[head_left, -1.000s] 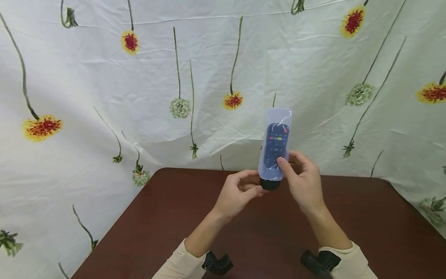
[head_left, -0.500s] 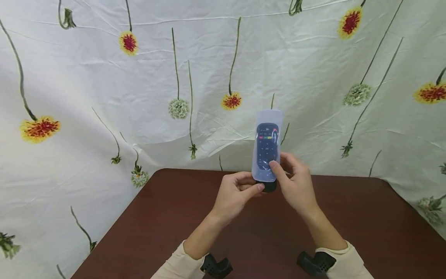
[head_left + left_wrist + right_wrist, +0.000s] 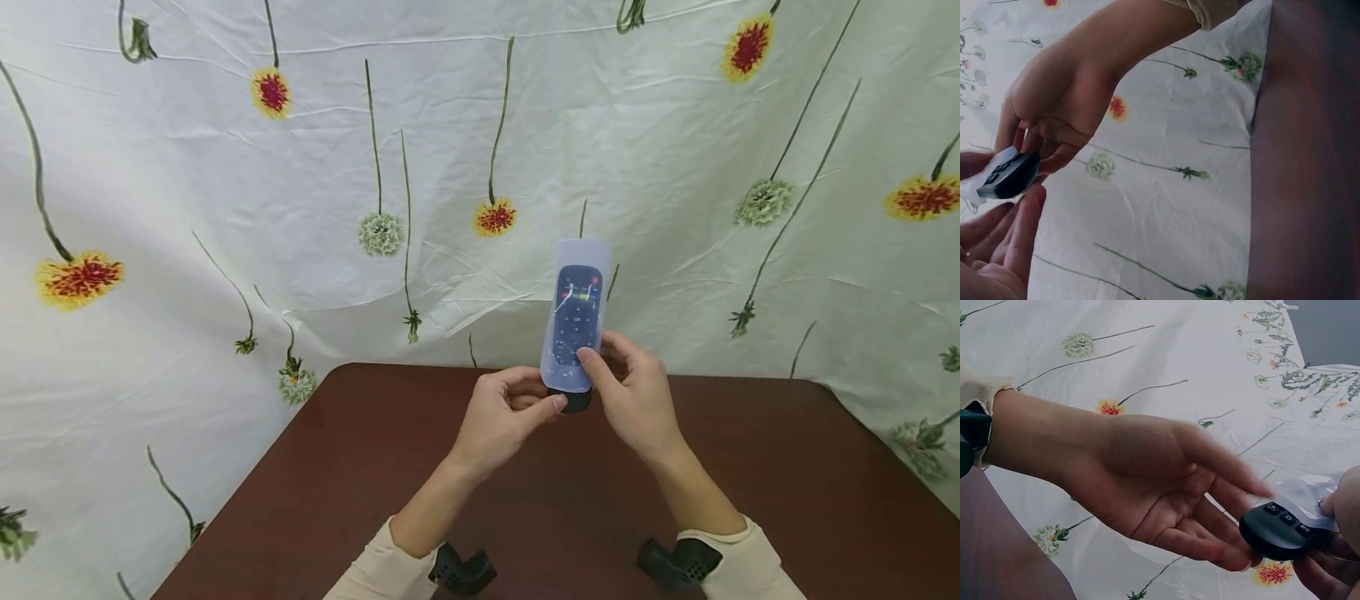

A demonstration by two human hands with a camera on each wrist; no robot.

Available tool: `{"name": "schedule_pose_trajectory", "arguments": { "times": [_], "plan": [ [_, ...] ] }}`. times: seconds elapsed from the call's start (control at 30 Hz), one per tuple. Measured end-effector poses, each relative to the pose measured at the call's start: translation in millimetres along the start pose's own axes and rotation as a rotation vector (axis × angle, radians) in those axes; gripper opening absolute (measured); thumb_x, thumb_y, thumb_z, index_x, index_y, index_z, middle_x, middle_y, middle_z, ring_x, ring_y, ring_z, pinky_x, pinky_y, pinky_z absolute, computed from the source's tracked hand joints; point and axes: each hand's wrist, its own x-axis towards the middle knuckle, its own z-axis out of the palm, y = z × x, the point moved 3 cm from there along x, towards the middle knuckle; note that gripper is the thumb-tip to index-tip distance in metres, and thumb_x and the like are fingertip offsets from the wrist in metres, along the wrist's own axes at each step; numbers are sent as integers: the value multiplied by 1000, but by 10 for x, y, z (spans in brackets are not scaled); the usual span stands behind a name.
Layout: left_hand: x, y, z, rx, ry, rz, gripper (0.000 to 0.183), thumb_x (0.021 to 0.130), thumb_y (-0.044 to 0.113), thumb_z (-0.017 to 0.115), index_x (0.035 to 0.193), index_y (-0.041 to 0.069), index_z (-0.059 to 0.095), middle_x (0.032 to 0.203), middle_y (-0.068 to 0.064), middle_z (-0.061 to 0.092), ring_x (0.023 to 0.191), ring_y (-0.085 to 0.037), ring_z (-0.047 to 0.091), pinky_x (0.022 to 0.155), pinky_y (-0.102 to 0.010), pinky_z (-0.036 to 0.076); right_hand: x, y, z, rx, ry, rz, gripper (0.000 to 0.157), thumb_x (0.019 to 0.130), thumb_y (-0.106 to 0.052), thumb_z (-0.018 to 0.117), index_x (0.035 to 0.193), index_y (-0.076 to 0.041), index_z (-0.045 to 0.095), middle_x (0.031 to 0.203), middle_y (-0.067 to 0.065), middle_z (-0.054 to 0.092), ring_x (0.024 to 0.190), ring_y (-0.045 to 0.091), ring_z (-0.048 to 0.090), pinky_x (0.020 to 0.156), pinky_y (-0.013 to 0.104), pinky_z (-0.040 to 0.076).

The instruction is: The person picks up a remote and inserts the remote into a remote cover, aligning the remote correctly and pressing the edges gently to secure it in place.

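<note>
A dark remote control (image 3: 577, 325) stands nearly upright inside a translucent plastic sleeve (image 3: 586, 252), above the table's far edge. Its lower black end sticks out below the sleeve, and buttons show there in the right wrist view. My left hand (image 3: 498, 417) pinches that end between thumb and fingers. From the right, my right hand (image 3: 637, 400) holds the sleeved remote, thumb on its front and fingers behind. Both hands are close around the black end of the remote (image 3: 1013, 177) in the left wrist view. The remote's back is hidden.
A dark reddish-brown table (image 3: 555, 508) extends beneath both forearms. Behind it hangs a white cloth (image 3: 315, 192) printed with flowers. Black wrist devices (image 3: 463, 571) sit at both cream sleeves.
Both hands keep their hold. The remote and right hand have shifted left and slightly down since a second ago. Over the last half second, the remote has tilted slightly to the right.
</note>
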Motion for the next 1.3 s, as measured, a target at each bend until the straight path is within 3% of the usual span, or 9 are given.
{"name": "schedule_pose_trajectory", "arguments": {
  "times": [0.13, 0.33, 0.57, 0.77, 1.0, 1.3],
  "plan": [
    [20, -2, -76, 9, 67, 16, 34, 93, 10, 74, 121, -9, 68, 99, -17, 74, 80, -20, 74, 75, -42, 62, 1, -5, 5, -5, -12, -19, 26, 100, -6, 68, 123, 6, 69, 100, 16, 75, 79, 18, 72, 68, 22, 56],
    [30, 53, -178, 22, 193, 108, 33, 96, 13, 70, 122, -8, 68, 101, -14, 69, 85, -19, 69, 76, -53, 60, -16, -9, 70, -47, -87, -41, 25, 98, -6, 72, 122, 4, 71, 95, 10, 76, 77, 19, 70, 66, 27, 57],
    [26, 84, -231, 66, 260, 163, 25, 97, 7, 73, 117, -7, 72, 103, -14, 73, 90, -23, 69, 78, -31, 59, -59, -15, 169, -75, -180, -69, 28, 97, -8, 75, 123, 0, 71, 94, 4, 76, 77, 12, 72, 69, 34, 61],
    [31, 104, -277, 101, 288, 134, 20, 96, 8, 74, 110, -7, 75, 97, -14, 75, 82, -20, 69, 70, -29, 57, -80, -5, 239, -76, -223, -76, 29, 98, -10, 74, 125, -1, 70, 97, 4, 76, 82, 13, 73, 71, 37, 61],
    [24, 156, -310, 91, 336, 161, 19, 98, 9, 73, 110, -6, 75, 95, -13, 74, 78, -21, 67, 66, -28, 55, -98, -3, 263, -60, -335, 25, 45, 95, -18, 79, 136, -4, 65, 108, 1, 74, 97, 14, 70, 85, 41, 57],
    [30, 211, -393, 35, 442, 204, 20, 97, 6, 73, 111, -9, 74, 97, -16, 73, 80, -22, 68, 70, -28, 57, -117, 35, 319, -42, -519, 137, 39, 91, -23, 83, 123, -5, 73, 93, -1, 74, 78, 17, 70, 69, 37, 58]
  ]
}}
